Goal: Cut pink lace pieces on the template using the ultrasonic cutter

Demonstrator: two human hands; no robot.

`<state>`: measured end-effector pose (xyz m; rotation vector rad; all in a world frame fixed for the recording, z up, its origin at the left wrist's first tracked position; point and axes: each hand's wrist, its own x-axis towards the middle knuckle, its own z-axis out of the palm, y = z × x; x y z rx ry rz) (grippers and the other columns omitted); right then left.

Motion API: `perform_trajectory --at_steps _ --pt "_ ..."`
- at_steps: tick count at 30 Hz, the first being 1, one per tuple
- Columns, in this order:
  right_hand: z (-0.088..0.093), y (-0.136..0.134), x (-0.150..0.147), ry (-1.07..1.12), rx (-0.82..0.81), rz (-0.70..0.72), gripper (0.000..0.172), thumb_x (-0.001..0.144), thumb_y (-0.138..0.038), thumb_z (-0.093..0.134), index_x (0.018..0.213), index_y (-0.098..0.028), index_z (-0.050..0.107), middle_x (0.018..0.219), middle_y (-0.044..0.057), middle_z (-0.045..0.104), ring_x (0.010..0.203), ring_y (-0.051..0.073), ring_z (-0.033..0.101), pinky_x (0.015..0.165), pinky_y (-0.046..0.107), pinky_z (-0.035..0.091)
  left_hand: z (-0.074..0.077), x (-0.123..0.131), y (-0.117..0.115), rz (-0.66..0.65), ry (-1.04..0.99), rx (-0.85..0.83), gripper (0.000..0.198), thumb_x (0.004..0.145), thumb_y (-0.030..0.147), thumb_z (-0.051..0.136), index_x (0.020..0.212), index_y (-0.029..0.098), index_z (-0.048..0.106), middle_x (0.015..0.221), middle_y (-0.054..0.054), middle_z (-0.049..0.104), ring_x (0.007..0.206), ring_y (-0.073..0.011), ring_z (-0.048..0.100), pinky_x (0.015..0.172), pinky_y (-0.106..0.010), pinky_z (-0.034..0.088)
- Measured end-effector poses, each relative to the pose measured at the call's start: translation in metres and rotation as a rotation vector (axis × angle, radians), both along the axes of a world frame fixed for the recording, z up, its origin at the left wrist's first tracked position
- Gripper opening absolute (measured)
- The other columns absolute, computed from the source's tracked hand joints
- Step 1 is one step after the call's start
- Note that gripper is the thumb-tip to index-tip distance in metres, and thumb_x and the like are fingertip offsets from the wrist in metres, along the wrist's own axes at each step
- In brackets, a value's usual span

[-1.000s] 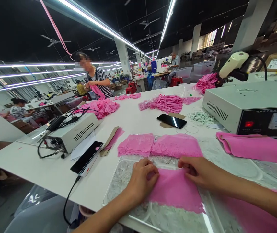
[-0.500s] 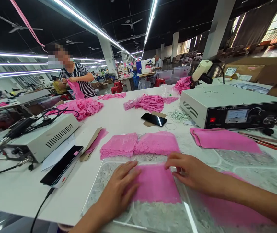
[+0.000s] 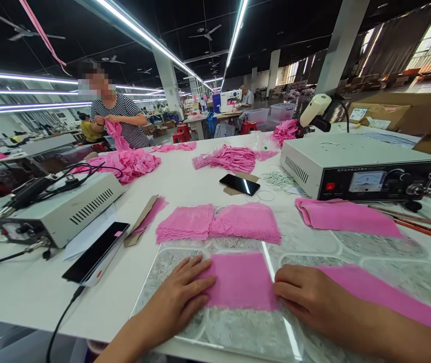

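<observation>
A pink lace strip [image 3: 240,280] lies flat on a clear glass plate [image 3: 245,333] at the table's near edge and runs off to the right. My left hand [image 3: 175,300] lies open on the strip's left end, fingers stretched flat. My right hand [image 3: 308,297] rests on the strip just right of the middle, fingers curled down against the fabric; nothing shows held in them. Two stacks of folded pink lace [image 3: 219,222] sit just beyond the plate.
A grey machine with a dial [image 3: 355,166] stands at right, a folded pink piece [image 3: 346,217] before it. A smaller grey unit with cables [image 3: 60,209] and a phone [image 3: 96,252] lie at left, another phone [image 3: 240,184] mid-table. A person in stripes [image 3: 117,121] handles pink fabric across the table.
My right hand has slid from the strip's far edge down toward me onto its right part. My left hand has flattened further on the left end. The view swung right.
</observation>
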<state>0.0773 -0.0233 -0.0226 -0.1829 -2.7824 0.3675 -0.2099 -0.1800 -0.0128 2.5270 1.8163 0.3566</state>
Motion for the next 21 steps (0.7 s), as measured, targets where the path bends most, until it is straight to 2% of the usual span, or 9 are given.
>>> perform_trajectory --at_steps 6,16,18,21 --pt "0.005 -0.007 -0.001 -0.011 -0.064 -0.031 0.029 0.093 -0.007 0.037 0.081 -0.017 0.061 0.078 0.007 0.061 0.066 0.018 0.055 0.059 0.030 0.042 0.001 -0.006 -0.003 0.016 -0.029 0.028 0.040 0.095 0.026 0.055 0.135 0.031 0.054 0.145 -0.006 0.049 0.136 -0.0271 0.043 0.109 -0.051 0.039" --pt "0.018 -0.014 0.002 -0.078 -0.094 0.001 0.028 0.086 0.000 0.041 0.082 -0.019 0.061 0.084 0.005 0.062 0.070 0.017 0.059 0.060 0.029 0.044 0.004 -0.008 -0.007 0.037 0.012 0.111 0.035 0.095 0.021 0.052 0.127 0.031 0.062 0.141 -0.006 0.055 0.132 -0.0248 0.050 0.108 -0.046 0.042" --pt "0.022 -0.007 0.012 -0.056 -0.138 -0.047 0.028 0.089 -0.004 0.039 0.085 -0.020 0.063 0.085 0.005 0.062 0.071 0.017 0.059 0.061 0.029 0.044 0.004 -0.008 -0.006 0.033 0.031 0.173 0.034 0.095 0.023 0.052 0.126 0.030 0.062 0.138 -0.006 0.057 0.129 -0.0242 0.053 0.106 -0.043 0.045" --pt "0.027 0.007 0.040 0.039 -0.250 -0.228 0.028 0.096 -0.015 0.038 0.091 -0.020 0.065 0.086 0.005 0.062 0.073 0.017 0.059 0.065 0.029 0.047 0.004 0.000 0.002 -0.024 0.014 0.284 0.033 0.095 0.025 0.052 0.126 0.028 0.061 0.132 -0.005 0.062 0.123 -0.0210 0.058 0.103 -0.034 0.048"
